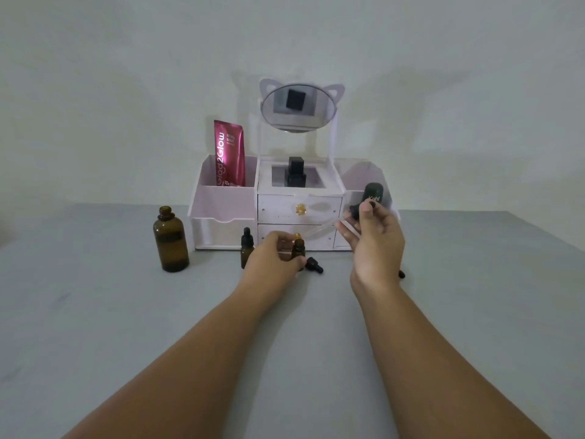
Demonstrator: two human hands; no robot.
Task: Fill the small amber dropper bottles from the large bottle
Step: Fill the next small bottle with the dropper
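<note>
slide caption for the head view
A pipette in the right hand points at the small amber bottle held by the left hand

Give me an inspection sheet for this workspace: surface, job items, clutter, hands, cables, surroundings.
Surface: grey table.
Job's things: large bottle upright at left, uncapped; capped bottle upright; open bottle beside it; loose cap lying on the table; pipette slanting down toward the open bottle.
Clutter: organizer with mirror, red tube, black bottle, green bottle.
Hands: left hand holds the open bottle; right hand pinches the pipette.
Cables: nothing seen.
Surroundings: plain wall.
</note>
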